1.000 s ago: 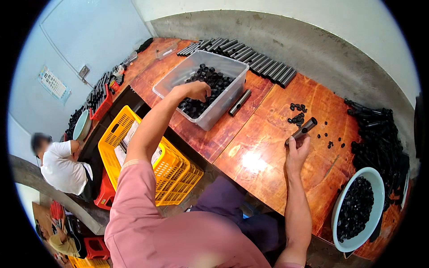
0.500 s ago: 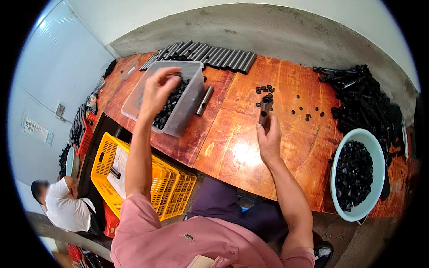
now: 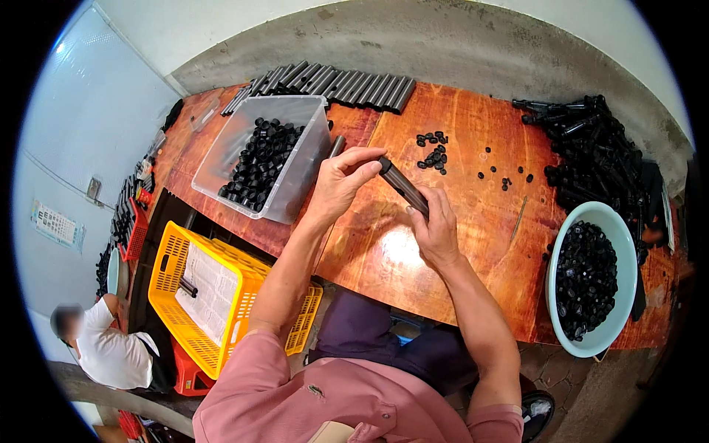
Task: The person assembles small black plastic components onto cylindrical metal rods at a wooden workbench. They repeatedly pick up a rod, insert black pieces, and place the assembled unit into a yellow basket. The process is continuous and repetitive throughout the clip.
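Observation:
In my right hand (image 3: 437,225) is a dark grey metal tube (image 3: 405,189), gripped round its lower end and tilted up to the left. The thumb and fingers of my left hand (image 3: 344,183) close on the tube's upper end, where a black cap (image 3: 384,164) shows; how deep it sits is hidden by the fingertips. Left of my left hand stands a clear plastic box (image 3: 310,159) with many black caps (image 3: 258,166) inside. Another tube (image 3: 337,146) lies between the box and my left hand, partly covered by the hand.
Grey tubes (image 3: 369,90) lie in a row along the back. Small black pieces (image 3: 436,156) are scattered beyond my right hand. At right are a light-blue basin (image 3: 632,280) of black parts and a black pile (image 3: 598,148). Yellow crates (image 3: 166,277) and another person (image 3: 114,351) are at left.
My left hand has come from above the clear box, rightward and down to the tube's end. My right hand has tipped the tube over to the left and shifted slightly left.

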The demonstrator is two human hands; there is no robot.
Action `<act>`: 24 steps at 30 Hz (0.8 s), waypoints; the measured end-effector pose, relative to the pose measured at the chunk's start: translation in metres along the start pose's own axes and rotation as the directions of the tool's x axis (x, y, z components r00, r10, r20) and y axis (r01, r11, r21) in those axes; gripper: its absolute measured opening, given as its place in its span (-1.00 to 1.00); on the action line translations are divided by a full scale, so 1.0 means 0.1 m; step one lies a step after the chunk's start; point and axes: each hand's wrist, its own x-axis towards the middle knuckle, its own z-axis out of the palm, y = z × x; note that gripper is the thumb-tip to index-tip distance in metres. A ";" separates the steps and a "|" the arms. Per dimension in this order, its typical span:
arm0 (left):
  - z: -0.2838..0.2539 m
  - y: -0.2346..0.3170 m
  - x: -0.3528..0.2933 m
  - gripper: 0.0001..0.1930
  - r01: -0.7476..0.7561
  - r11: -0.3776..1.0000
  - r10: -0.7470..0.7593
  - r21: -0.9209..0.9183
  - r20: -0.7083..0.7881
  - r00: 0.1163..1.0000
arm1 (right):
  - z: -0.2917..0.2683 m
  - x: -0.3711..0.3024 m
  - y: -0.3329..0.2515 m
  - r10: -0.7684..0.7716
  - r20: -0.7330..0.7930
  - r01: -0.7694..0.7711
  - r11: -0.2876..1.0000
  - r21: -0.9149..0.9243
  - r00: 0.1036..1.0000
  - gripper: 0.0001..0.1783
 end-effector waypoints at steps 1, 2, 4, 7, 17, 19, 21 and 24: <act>-0.01 0.00 -0.01 -0.75 -0.007 1.000 0.007 0.002 0.007 1.000 | 0.01 0.00 -0.01 -0.010 0.001 0.010 1.000 0.001 1.000 -0.54; -0.03 0.00 -0.02 -0.75 -0.014 1.000 0.014 0.003 0.014 1.000 | 0.01 0.00 -0.01 -0.020 0.002 0.020 1.000 0.003 1.000 -0.54; -0.04 -0.01 -0.01 -0.75 -0.014 1.000 0.014 0.001 0.028 1.000 | 0.01 -0.01 -0.02 0.001 0.011 -0.001 1.000 0.024 1.000 -0.54; -0.07 -0.08 0.01 -0.74 -0.044 0.998 0.041 0.038 0.069 0.997 | 0.01 -0.01 -0.02 -0.025 -0.001 0.025 0.999 0.023 1.000 -0.54; 0.27 -0.21 -0.09 -0.63 0.252 0.645 -0.236 -0.721 0.126 0.964 | 0.05 -0.10 -0.08 -0.067 0.010 0.068 0.998 -0.012 0.998 -0.56; 0.40 -0.20 -0.07 -0.57 0.293 0.488 -0.259 -0.822 0.185 0.948 | 0.05 -0.09 -0.08 -0.088 -0.027 0.088 0.996 -0.014 0.996 -0.56; 0.44 -0.22 -0.07 -0.58 0.353 0.434 -0.271 -0.829 0.254 0.929 | 0.04 -0.07 -0.07 -0.115 -0.065 0.114 0.993 -0.023 0.991 -0.56; 0.45 -0.37 -0.04 -0.56 0.409 0.445 -0.231 -0.796 0.339 0.912 | -0.01 -0.07 -0.08 -0.123 -0.081 0.119 0.992 -0.050 0.989 -0.57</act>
